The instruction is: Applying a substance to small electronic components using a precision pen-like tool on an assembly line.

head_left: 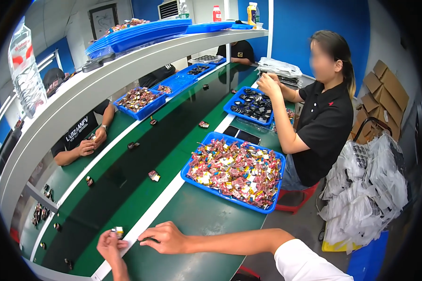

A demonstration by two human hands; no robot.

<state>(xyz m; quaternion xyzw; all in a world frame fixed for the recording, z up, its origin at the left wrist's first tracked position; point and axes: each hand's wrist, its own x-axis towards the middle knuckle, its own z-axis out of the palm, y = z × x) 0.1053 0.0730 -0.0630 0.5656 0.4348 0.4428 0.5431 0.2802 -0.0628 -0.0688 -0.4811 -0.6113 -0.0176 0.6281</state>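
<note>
My left hand point(110, 246), at the near edge of the green conveyor belt, is closed on a small electronic part point(118, 231) with a white and yellow face. Just to its right, over the white belt rail, my right hand point(164, 238) is in a pinch. Something small and dark may be at its fingertips, too small to make out. Beyond my right forearm sits a blue tray point(268, 207) heaped with small wired parts point(234, 171) in reddish, yellow and white.
Small parts point(154, 175) lie spaced along the belt point(173, 152). At right a co-worker point(326, 112) handles something by a blue tray of black pieces point(227, 108). Opposite, another person's hands point(91, 145) hold a part. A white shelf point(61, 112) arches over the left side.
</note>
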